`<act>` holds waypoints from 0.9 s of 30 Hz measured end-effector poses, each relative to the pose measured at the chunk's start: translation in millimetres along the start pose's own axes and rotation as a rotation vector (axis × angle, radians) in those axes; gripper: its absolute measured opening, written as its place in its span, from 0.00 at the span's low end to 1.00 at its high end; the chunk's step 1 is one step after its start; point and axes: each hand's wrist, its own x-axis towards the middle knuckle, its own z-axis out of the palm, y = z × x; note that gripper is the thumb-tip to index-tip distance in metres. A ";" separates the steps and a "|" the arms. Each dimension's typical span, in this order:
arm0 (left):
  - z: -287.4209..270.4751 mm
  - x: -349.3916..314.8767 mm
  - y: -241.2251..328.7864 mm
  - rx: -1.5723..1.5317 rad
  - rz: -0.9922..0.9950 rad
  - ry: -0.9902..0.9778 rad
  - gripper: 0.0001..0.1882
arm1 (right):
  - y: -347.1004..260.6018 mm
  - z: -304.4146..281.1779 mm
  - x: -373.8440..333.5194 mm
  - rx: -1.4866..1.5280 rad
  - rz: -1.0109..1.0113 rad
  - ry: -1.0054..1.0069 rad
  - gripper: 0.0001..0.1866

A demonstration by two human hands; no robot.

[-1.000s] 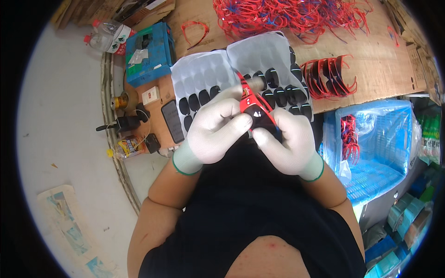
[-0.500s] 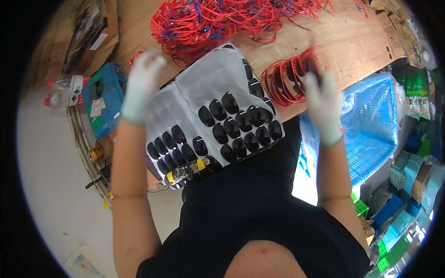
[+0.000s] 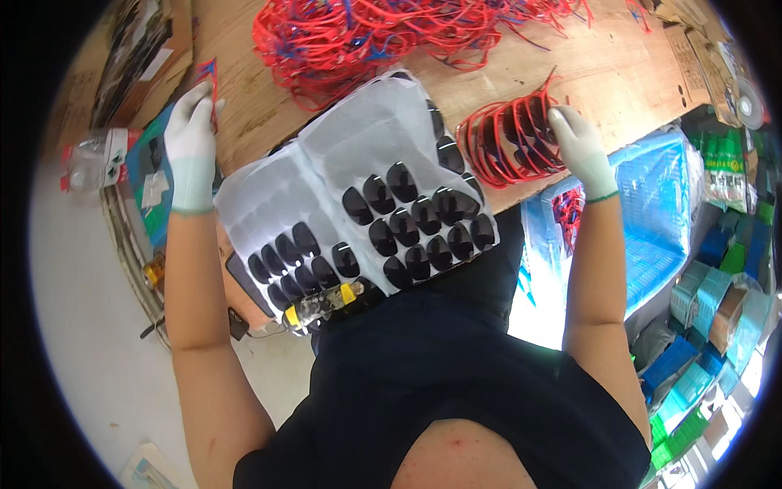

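Note:
Both my hands wear white gloves. My left hand (image 3: 191, 134) is stretched out to the far left of the wooden bench and holds a red pair of glasses (image 3: 208, 81) upright by its edge. My right hand (image 3: 575, 143) reaches right and rests its fingers on a row of red glasses frames (image 3: 507, 143) standing side by side. Between my arms lies a white moulded tray (image 3: 326, 175) with several dark oval lenses (image 3: 407, 220) in its pockets.
A big tangle of red frames (image 3: 366, 37) covers the back of the bench (image 3: 603, 73). A blue crate (image 3: 652, 220) with a few red frames stands at the right. A plastic bottle (image 3: 90, 159) and a blue box (image 3: 151, 175) lie at the left.
My hands were together over the tray on one red frame. They have spread apart: the left went far left with the glasses, the right went to the frame row.

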 end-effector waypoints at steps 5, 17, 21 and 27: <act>-52.0 -125.4 42.9 0.051 0.158 0.134 0.27 | -42.8 13.4 -17.8 -0.056 -0.143 0.339 0.17; -3.8 -247.2 65.0 -0.323 0.452 0.514 0.07 | -195.0 119.0 -103.5 -0.457 -0.280 -0.098 0.16; -38.4 -264.9 53.5 -0.771 0.120 -0.024 0.12 | -190.1 118.2 -95.9 -0.380 -0.209 -0.085 0.17; -26.4 -288.0 84.4 -0.800 0.039 -0.209 0.29 | -174.2 120.3 -90.7 -0.184 -0.449 0.013 0.12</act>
